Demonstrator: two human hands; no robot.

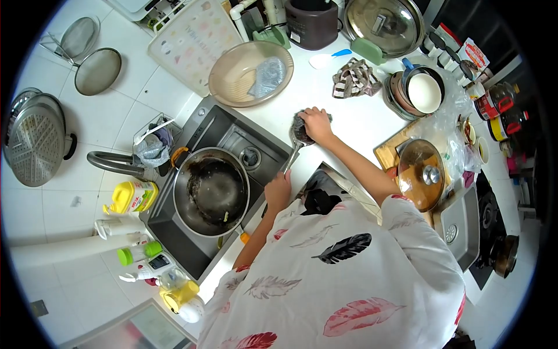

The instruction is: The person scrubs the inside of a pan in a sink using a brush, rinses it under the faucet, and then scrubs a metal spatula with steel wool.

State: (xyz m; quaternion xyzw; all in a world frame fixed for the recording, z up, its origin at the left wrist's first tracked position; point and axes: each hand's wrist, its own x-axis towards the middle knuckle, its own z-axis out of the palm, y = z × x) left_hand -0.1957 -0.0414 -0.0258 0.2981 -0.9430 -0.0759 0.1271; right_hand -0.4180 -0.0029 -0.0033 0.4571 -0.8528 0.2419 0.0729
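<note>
My left hand (278, 189) is closed round the handle of a metal ladle (295, 150), low over the counter edge beside the sink. At the ladle's upper end, my right hand (317, 125) presses a dark scouring pad (299, 129) against its bowl, fingers wrapped round the pad. The bowl is partly covered by the pad and fingers. To the left, a large wok (212, 192) with dark residue and a small pale scrap rests over the grey sink (168, 232).
Beyond the sink is a tan basin (224, 81) holding a silvery cloth. A striped cloth (356, 79) and stacked pots (424, 93) lie farther right, near a glass-lidded pan (419, 174). The faucet (116, 163) and yellow bottle (133, 196) stand left of the sink.
</note>
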